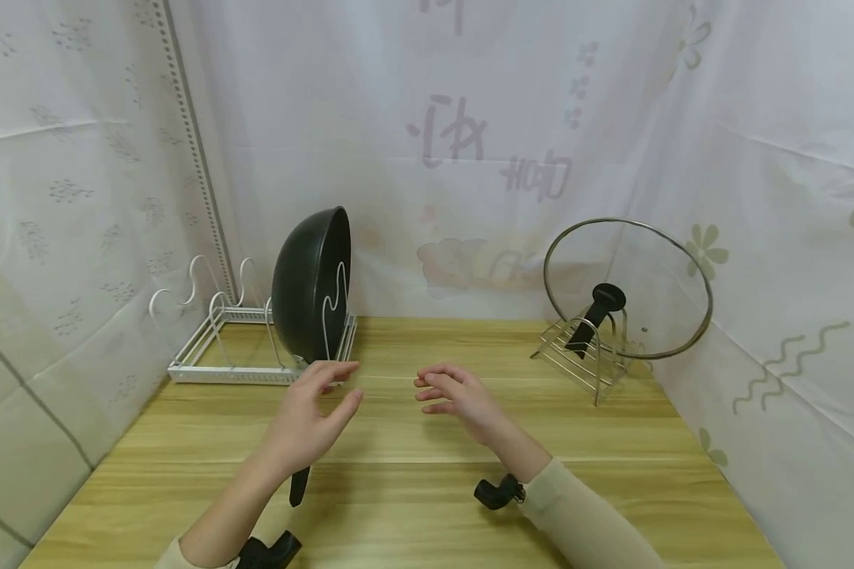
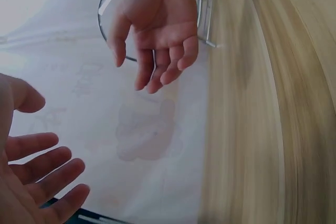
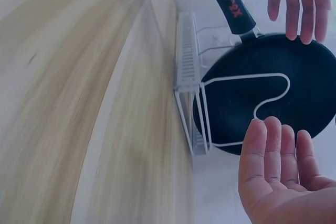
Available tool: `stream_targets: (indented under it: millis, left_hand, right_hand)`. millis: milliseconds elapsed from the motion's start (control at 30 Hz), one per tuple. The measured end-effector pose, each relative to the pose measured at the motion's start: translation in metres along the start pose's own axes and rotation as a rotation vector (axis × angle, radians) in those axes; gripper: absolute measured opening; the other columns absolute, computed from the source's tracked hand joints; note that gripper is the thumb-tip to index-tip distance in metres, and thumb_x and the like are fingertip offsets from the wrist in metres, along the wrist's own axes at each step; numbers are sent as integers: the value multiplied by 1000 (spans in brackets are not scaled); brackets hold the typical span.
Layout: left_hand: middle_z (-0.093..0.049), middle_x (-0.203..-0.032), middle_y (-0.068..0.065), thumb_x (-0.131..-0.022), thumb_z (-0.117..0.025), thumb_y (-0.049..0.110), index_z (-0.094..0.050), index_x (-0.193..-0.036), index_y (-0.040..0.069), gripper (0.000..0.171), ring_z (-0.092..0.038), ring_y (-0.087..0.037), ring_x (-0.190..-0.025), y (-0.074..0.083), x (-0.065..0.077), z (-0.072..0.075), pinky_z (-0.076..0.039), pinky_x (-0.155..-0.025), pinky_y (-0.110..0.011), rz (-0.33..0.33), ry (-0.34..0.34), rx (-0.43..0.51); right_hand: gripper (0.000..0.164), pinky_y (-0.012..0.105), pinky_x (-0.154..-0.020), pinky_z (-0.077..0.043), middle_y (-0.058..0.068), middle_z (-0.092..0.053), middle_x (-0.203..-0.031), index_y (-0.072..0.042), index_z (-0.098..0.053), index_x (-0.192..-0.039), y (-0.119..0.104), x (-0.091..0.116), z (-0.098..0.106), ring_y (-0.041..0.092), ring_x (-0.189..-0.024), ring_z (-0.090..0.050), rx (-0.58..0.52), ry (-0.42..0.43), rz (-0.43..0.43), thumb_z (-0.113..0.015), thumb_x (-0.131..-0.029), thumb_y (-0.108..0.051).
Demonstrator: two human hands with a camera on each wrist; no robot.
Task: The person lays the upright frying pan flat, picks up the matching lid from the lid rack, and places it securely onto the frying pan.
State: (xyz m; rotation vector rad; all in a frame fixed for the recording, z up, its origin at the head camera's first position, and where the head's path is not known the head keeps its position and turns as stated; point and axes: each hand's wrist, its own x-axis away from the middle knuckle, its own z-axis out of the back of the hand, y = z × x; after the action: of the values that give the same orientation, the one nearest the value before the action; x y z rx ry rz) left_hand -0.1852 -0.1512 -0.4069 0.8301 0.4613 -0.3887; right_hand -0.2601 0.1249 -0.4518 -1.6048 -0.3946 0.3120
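A black frying pan [image 1: 300,288] stands on edge in a white wire rack [image 1: 235,374] at the left, its handle [image 3: 226,1] pointing toward me. My left hand [image 1: 311,419] hovers in front of the pan with fingers spread, holding nothing. Across from it my right hand [image 1: 462,399] is raised over the middle of the table, fingers loosely bent and nothing in them. The two palms face each other with a gap between. On the right, a glass lid [image 1: 629,288] with a black knob [image 1: 608,297] leans in a small wire stand [image 1: 598,371].
The wooden table [image 1: 413,506] meets a printed white curtain [image 1: 398,197] at the back and sides. Black wrist mounts [image 1: 496,493] sit at both sleeves. Pale tiles [image 1: 21,419] show at the left.
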Motion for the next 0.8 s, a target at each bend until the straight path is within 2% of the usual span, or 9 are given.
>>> stream_targets:
  millis: [67, 167, 233, 300, 367, 433, 533, 667, 800]
  left_hand:
    - [-74, -126, -7, -101, -76, 11, -76, -133, 8, 33, -72, -28, -114, -3, 2, 6, -62, -93, -50, 2, 41, -5]
    - [-73, -126, -10, -100, -76, 9, -77, -132, 6, 31, -69, -29, -113, -7, 6, 15, -62, -92, -36, 26, 87, -2]
    - [-71, -128, -13, -100, -76, 9, -76, -132, 5, 32, -67, -30, -115, -11, 8, 21, -57, -93, -23, 52, 104, -3]
    - [-68, -134, -17, -101, -75, 10, -75, -134, 3, 33, -65, -32, -119, -16, 11, 25, -52, -94, -17, 96, 107, -3]
    - [-64, -139, -19, -103, -73, 12, -72, -138, 2, 36, -62, -33, -124, -20, 14, 29, -51, -98, -22, 151, 95, -8]
    - [-59, -144, -23, -104, -71, 14, -68, -142, 1, 40, -59, -37, -129, -23, 16, 32, -54, -103, -37, 212, 75, -3]
    - [-50, -150, -28, -105, -69, 17, -59, -151, -2, 51, -53, -43, -134, -27, 19, 34, -52, -107, -59, 304, 44, 8]
    - [-40, -154, -34, -103, -70, 19, -40, -162, -9, 71, -49, -49, -138, -34, 22, 33, -50, -109, -63, 403, 1, 32]
    - [-36, -159, -36, -104, -70, 23, -23, -167, -10, 86, -50, -54, -142, -41, 23, 30, -52, -111, -62, 499, -83, 78]
  right_hand:
    - [45, 38, -97, -65, 9, -71, -134, 1, -63, -142, 0, -4, -5, 25, -116, -73, -8, -4, -4, -63, -111, -33]
    - [46, 37, -97, -65, 16, -69, -137, 1, -63, -143, 0, -9, -12, 23, -114, -73, -20, -9, -7, -63, -111, -33]
    - [45, 37, -97, -65, 21, -67, -142, 1, -63, -143, -1, -10, -16, 23, -115, -73, -22, -14, -8, -63, -111, -32]
    - [45, 38, -97, -65, 24, -65, -144, 0, -63, -142, -1, -12, -20, 26, -117, -73, -22, -18, -8, -63, -111, -32]
    - [45, 38, -98, -65, 23, -66, -144, 0, -63, -142, -1, -14, -23, 32, -121, -73, -20, -22, -8, -63, -111, -33]
    - [46, 38, -98, -65, 20, -69, -141, 0, -64, -142, -1, -17, -26, 39, -126, -71, -20, -26, -10, -63, -111, -33]
    - [46, 38, -97, -65, 15, -71, -137, 0, -65, -142, 0, -23, -32, 46, -132, -67, -21, -37, -13, -63, -111, -33]
    - [46, 37, -96, -65, 14, -72, -135, 2, -65, -141, 1, -31, -41, 46, -131, -68, -24, -49, -20, -61, -111, -33]
    - [46, 36, -95, -65, 23, -69, -139, 4, -65, -141, 2, -37, -49, 46, -130, -69, -29, -54, -26, -60, -112, -30]
